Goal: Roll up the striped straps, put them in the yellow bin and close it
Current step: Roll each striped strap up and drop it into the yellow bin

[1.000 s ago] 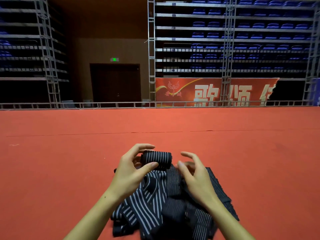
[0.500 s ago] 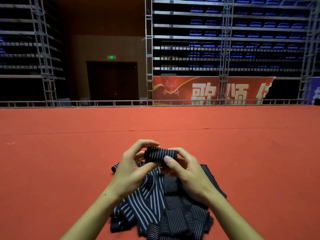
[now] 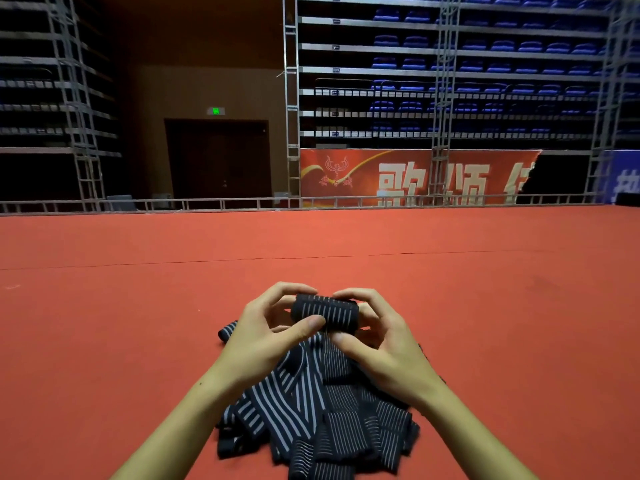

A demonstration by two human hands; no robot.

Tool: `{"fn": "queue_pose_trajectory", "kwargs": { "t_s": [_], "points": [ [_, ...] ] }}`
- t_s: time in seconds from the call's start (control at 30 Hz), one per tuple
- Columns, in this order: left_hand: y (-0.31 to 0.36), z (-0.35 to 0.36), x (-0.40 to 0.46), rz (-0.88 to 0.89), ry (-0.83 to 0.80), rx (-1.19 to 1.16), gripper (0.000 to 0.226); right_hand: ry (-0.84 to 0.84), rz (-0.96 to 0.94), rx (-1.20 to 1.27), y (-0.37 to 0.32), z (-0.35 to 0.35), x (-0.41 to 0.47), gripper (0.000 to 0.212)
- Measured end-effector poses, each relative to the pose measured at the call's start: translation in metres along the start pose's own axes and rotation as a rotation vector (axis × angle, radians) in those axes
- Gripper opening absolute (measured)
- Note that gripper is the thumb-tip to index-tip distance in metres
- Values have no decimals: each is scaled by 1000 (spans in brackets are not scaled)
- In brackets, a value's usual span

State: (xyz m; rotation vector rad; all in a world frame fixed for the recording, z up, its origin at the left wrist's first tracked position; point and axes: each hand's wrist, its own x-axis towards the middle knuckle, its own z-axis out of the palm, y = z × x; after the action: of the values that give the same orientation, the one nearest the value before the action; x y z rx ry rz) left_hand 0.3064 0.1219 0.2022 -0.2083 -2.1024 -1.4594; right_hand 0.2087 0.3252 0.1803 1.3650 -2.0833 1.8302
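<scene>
On the red carpet [image 3: 138, 341], centre foreground, lies a loose heap of dark straps [image 3: 311, 417] with pale stripes. Just above the heap, one strap is wound into a tight roll [image 3: 325, 311], axis running left to right, held between both hands. Left hand [image 3: 266, 337]: fingers curled over the far side of the roll's left end, thumb pressed on its near face. Right hand [image 3: 377, 344]: fingers curled round the right end, thumb tip at the roll's lower edge where the free tail drops into the heap. Both forearms cross over the heap. One strap end [image 3: 227, 332] pokes out left of the left hand. Beyond the carpet: metal railing [image 3: 207, 203], red banner [image 3: 398, 174], tiers of blue seats [image 3: 485, 46].
</scene>
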Motion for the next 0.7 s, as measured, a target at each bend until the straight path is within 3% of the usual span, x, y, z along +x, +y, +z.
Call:
{"fn": "queue_pose_trajectory", "kwargs": {
  "t_s": [0.27, 0.5, 0.7],
  "points": [
    [4, 60, -8, 26, -59, -128, 38, 249, -12, -192, -12, -53, -44, 39],
    [10, 145, -9, 103, -262, -41, 35, 304, 6, -329, -26, -127, -114, 42],
    [9, 247, -29, 121, -431, -89, 38, 313, 136, -521, -34, -199, -197, 46]
  ]
}}
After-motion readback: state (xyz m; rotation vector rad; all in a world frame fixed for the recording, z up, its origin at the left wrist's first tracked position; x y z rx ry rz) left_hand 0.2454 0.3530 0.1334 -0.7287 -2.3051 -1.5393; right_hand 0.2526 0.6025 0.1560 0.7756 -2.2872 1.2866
